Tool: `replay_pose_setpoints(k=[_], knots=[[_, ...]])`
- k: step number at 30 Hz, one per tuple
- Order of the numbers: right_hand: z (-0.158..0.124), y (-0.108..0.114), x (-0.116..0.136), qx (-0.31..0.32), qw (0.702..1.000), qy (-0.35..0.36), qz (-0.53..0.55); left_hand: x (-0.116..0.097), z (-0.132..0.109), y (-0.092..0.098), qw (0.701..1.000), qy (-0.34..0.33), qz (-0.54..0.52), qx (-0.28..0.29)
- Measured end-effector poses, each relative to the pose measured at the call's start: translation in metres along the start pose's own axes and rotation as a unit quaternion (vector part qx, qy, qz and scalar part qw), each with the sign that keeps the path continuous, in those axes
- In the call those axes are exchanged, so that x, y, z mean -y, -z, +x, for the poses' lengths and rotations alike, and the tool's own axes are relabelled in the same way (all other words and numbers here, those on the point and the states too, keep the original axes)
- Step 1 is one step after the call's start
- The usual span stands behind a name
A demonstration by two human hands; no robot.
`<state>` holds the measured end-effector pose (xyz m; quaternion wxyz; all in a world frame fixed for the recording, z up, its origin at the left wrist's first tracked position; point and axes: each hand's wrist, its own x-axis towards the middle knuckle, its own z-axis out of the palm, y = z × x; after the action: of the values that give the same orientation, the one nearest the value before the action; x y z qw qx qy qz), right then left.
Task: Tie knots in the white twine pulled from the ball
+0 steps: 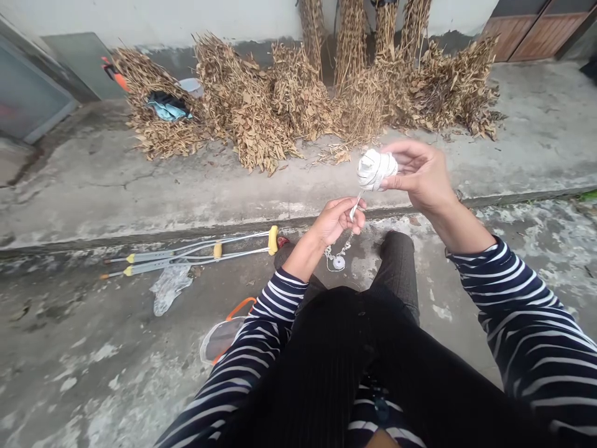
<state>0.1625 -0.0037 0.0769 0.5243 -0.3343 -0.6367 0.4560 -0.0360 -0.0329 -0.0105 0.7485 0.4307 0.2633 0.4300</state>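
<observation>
My right hand (420,171) grips a ball of white cord (377,169) between thumb and fingers, with dark lines running across its windings. A short twisted length of the cord comes down from the ball to my left hand (339,219), whose fingers are closed on it. Below my left hand, loose white cord (344,247) trails toward the ground near my feet. At its lower end lies a small round white piece (339,264), perhaps a coil or spool; I cannot tell which.
A pair of crutches (196,250) and a clear plastic bag (171,287) lie on the ground at left. A bag with orange handles (221,341) is by my left arm. Dried plant bundles (261,106) line the raised concrete step (209,193).
</observation>
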Motion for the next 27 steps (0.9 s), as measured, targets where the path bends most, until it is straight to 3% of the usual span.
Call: replay_pose_setpoints(k=[8,13,20,23,27], knots=[[-0.004,0.005,-0.001,-0.012,1.000,-0.002,0.000,0.000,0.001,-0.005,0.998,0.010,0.016,-0.059],[-0.003,0.008,0.000,-0.027,1.000,-0.001,0.005,0.011,0.000,0.005,0.996,0.025,0.046,-0.073],[0.000,0.010,0.001,-0.029,0.999,-0.008,-0.015,0.021,0.005,0.018,0.973,-0.048,0.146,-0.174],[0.006,0.013,0.001,-0.032,0.999,-0.011,-0.019,0.024,0.006,0.017,0.969,-0.042,0.183,-0.158],[0.015,0.017,-0.001,-0.052,0.998,-0.005,-0.020,0.025,-0.001,0.011,0.981,-0.033,0.154,-0.109]])
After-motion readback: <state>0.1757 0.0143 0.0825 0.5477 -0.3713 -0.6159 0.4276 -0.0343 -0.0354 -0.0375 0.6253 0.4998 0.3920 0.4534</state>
